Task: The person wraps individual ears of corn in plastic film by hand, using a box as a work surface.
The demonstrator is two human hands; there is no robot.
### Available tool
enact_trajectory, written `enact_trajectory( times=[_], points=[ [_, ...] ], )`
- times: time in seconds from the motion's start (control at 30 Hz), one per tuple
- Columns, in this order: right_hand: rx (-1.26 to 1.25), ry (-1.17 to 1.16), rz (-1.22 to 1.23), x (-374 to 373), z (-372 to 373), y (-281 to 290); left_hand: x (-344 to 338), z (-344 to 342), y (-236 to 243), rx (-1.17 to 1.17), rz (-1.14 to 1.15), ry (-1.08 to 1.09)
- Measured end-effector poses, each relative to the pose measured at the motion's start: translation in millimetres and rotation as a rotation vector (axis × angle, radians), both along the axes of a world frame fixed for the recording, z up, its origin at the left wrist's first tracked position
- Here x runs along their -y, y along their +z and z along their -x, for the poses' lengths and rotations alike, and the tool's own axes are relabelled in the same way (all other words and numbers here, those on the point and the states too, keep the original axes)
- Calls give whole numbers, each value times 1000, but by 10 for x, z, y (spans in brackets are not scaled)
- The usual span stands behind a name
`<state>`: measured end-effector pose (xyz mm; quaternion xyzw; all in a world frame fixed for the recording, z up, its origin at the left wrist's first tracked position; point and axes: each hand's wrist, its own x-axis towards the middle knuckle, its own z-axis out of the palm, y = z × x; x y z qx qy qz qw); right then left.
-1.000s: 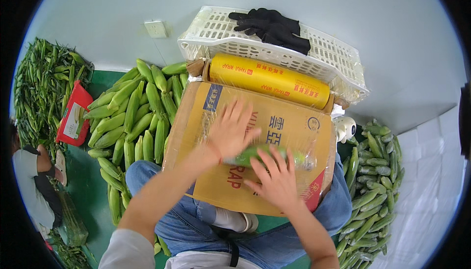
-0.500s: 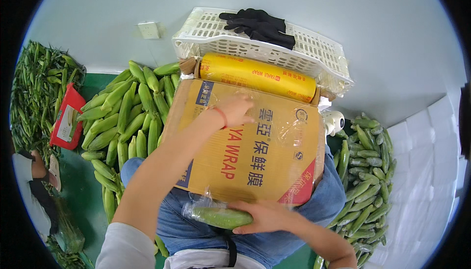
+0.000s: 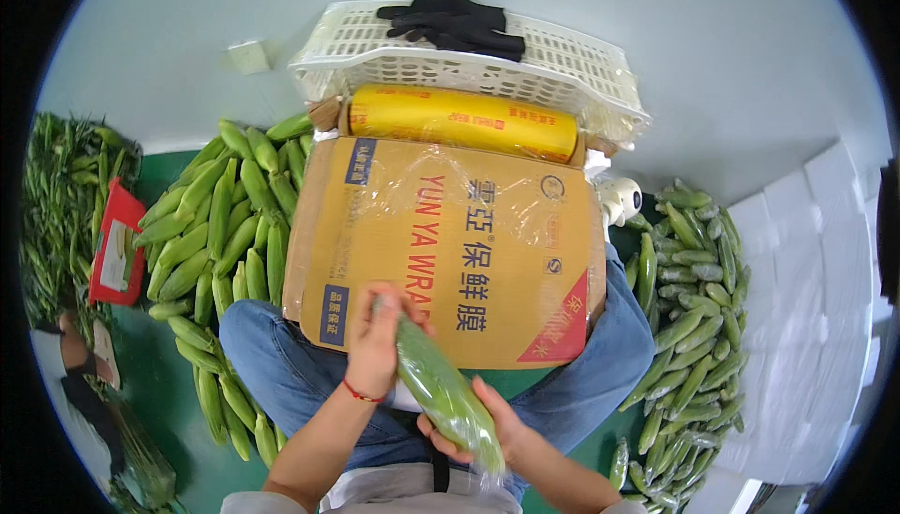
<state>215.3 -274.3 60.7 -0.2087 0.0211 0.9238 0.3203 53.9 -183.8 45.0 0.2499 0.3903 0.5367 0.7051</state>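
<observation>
An ear of green-husked corn (image 3: 439,378), with clear cling film around it, slants in front of my lap. My left hand (image 3: 377,350) is closed around its upper end. Lower down, my right hand (image 3: 489,425) grips its other end, where loose film trails off the tip. Just beyond both hands a brown cardboard box (image 3: 441,242) rests between my knees, with crinkled film stuck on its top. Along the box's far side lies a yellow film roll (image 3: 469,125).
Unwrapped corn (image 3: 225,214) is piled on the green floor at left, wrapped ears (image 3: 698,326) at right. Black gloves (image 3: 450,24) lie on a white plastic crate (image 3: 581,73) against the wall. A red container (image 3: 118,247) and husk scraps (image 3: 61,204) are far left.
My left hand has come back from the box top and taken the corn's upper end. The ear, level near the box's front edge before, is now tilted, with film closely around it.
</observation>
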Motion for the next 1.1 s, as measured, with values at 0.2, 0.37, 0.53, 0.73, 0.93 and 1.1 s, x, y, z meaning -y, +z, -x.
enact_trajectory(
  times=[0.2,0.37,0.53,0.73,0.93,1.1],
  points=[
    [1296,-195,-649,-3,-538,113,235,259,-366,-950,-429,94],
    [1349,-867,-939,-241,-681,123,663,180,-223,-180,523,-489],
    [558,-1001,-608,-500,-628,211,660,-102,-47,-545,-345,-649],
    [717,-1077,-363,-20,-329,80,259,-1012,644,-877,-1017,-657],
    [721,-1199,101,400,-1705,64,129,-1114,678,-1157,-1288,-671],
    [782,-2057,129,487,-3952,-87,-123,-145,47,-1150,-707,-354]
  ],
)
